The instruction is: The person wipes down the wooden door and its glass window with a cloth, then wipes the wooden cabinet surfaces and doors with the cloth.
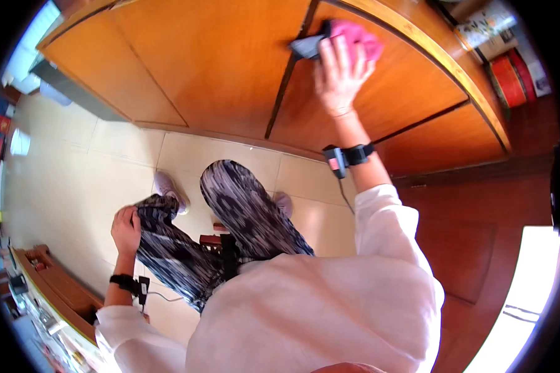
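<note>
Against the orange-brown wooden cabinet front [224, 56], my right hand [343, 71] presses a pink and grey cloth [361, 38]. The cloth lies under my fingers, near the upper part of a cabinet door, and its grey end reaches across the dark gap between two doors. My left hand [126, 229] rests on my left knee, on the patterned trousers [174, 248], and its fingers curl over the knee with nothing seen in them. Both wrists wear black straps with small devices and cables.
Pale floor tiles [74, 180] lie between the cabinet and my feet. A red tin [509, 79] and other items stand at the upper right. An open wooden drawer [62, 283] is at the lower left. A dark red wooden panel [448, 248] is on the right.
</note>
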A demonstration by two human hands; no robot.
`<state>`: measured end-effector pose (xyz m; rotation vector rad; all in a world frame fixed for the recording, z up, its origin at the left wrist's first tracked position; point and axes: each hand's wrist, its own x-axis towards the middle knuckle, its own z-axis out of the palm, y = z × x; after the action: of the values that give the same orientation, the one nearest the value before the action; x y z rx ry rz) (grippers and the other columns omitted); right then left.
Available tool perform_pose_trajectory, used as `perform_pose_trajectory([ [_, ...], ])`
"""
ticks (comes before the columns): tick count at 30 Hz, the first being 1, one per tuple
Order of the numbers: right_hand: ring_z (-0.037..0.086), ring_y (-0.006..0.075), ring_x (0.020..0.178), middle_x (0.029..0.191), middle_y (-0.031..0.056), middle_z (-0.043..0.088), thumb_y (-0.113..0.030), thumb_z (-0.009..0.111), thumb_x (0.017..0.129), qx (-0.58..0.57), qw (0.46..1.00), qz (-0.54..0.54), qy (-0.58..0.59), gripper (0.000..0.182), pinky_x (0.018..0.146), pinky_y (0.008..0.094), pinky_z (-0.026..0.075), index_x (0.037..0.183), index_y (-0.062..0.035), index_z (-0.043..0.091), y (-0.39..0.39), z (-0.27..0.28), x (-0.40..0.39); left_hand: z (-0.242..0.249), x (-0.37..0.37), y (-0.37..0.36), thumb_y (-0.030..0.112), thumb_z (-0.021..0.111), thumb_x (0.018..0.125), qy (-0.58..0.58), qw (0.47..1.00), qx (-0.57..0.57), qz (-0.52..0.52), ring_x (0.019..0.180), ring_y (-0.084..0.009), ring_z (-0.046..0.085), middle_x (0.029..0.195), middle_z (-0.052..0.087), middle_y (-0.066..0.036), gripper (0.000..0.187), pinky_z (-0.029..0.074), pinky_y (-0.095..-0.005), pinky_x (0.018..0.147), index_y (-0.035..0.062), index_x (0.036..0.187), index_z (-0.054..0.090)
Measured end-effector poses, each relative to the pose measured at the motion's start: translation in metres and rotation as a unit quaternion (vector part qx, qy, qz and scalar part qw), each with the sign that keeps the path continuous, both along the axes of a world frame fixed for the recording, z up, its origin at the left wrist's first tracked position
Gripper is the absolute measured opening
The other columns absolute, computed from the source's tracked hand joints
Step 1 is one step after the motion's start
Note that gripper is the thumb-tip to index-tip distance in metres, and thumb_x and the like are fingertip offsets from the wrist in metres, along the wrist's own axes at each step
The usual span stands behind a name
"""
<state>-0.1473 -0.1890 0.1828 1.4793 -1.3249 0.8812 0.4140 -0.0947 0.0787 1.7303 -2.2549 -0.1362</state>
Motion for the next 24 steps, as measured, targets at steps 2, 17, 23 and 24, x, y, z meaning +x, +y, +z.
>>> perform_pose_trajectory([
  [2,0.042,0.0321,0.122,0.134,0.0033,0.051,-0.015,0.07,0.074,0.071,0.997,0.001,0.009,0.05,0.107,0.056,0.024,0.122,-0.0226,0.062,0.006,-0.043,0.005,-0.005,0.003,-0.001,0.014,0.052,0.089,-0.009,1.0,0.011,0.006,0.099,-0.0318,0.06,0.101,0.065,-0.011,0.017,0.048,-0.0405,0.087,0.0053,0.096,0.064],
  [17,0.037,0.0411,0.129,0.141,0.0138,0.044,-0.017,0.066,0.082,-0.006,0.991,-0.038,-0.125,0.051,0.108,0.0592,0.02,0.131,-0.0148,0.053,0.056,-0.019,-0.038,-0.008,0.007,-0.002,0.015,0.049,0.09,-0.015,1.0,0.022,-0.013,0.1,-0.0318,0.058,0.103,0.064,-0.01,0.019,0.047,-0.0411,0.087,0.0054,0.096,0.063],
  [23,0.013,0.0413,0.143,0.154,0.0248,0.019,-0.037,0.058,0.091,-0.229,0.936,-0.08,-0.257,0.072,0.114,0.0532,0.011,0.147,-0.0027,0.028,0.069,0.023,-0.099,-0.014,0.011,-0.003,0.016,0.048,0.093,-0.031,0.999,-0.012,-0.038,0.099,-0.0327,0.058,0.104,0.065,-0.011,0.02,0.047,-0.0408,0.087,0.0055,0.099,0.063],
  [24,0.011,0.041,0.144,0.155,0.0248,0.016,-0.04,0.056,0.092,-0.218,0.927,-0.088,-0.293,0.073,0.115,0.0518,0.01,0.148,-0.003,0.025,0.07,0.013,-0.099,-0.012,0.011,-0.002,0.017,0.048,0.093,-0.033,0.999,-0.003,-0.037,0.099,-0.0325,0.058,0.105,0.065,-0.011,0.021,0.047,-0.0405,0.087,0.0056,0.101,0.064],
])
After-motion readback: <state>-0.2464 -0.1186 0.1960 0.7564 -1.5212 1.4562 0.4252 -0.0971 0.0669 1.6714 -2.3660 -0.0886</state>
